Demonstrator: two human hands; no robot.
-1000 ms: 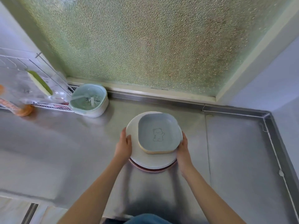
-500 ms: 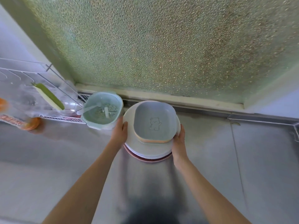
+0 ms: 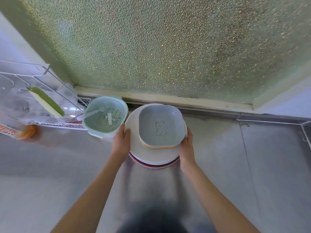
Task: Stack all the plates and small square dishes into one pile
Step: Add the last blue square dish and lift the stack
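Pile [image 3: 151, 153] now seemingly beside strainer [image 3: 104, 117].

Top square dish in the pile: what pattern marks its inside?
A line-drawn bear on the grey-blue square dish, head view.

Head camera — looking steeply down, wide-angle, near the counter [image 3: 50, 174]
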